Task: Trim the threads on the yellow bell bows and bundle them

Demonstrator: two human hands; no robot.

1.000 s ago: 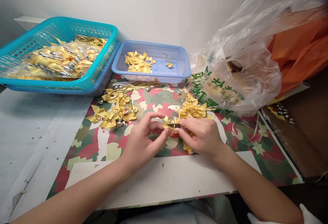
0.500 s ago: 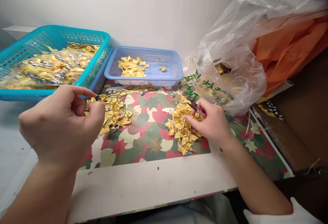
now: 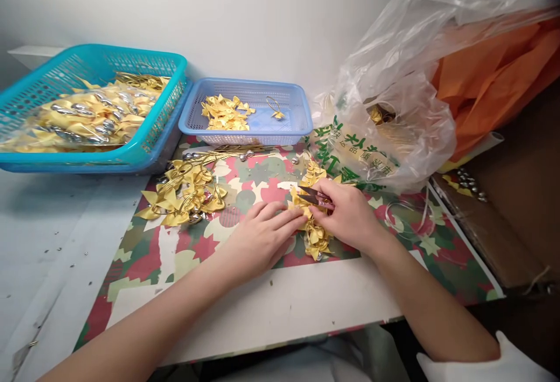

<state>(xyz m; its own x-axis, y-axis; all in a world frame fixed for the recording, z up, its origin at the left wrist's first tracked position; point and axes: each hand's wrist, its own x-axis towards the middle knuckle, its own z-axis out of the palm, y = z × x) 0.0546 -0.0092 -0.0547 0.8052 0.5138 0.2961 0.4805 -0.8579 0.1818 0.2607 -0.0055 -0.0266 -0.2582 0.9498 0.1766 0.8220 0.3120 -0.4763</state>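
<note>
My right hand (image 3: 350, 213) is closed around a small pair of thread snips (image 3: 310, 195) with dark pointed blades, which lie over the right-hand pile of yellow ribbon bows (image 3: 317, 235) with gold wire loops. My left hand (image 3: 266, 235) comes in from the left, palm down, fingers stretched out and tips touching the pile beside the blades. Its thumb is mostly hidden. A second pile of yellow bows (image 3: 188, 192), with gold wire and silvery beads, lies farther left on the patterned sheet (image 3: 256, 192).
Behind stands a blue basket (image 3: 280, 135) with loose bows and one wire loop. A turquoise basket (image 3: 168, 99) at left holds bagged bows with silver beads. At right are a clear plastic bag (image 3: 420, 114), a cardboard box (image 3: 516, 218) and loose silver bells or beads (image 3: 468, 181).
My left hand has left the left pile and moved right to the right-hand pile. My right hand has shifted slightly down and left, its snips now pointing left over the bows.
</note>
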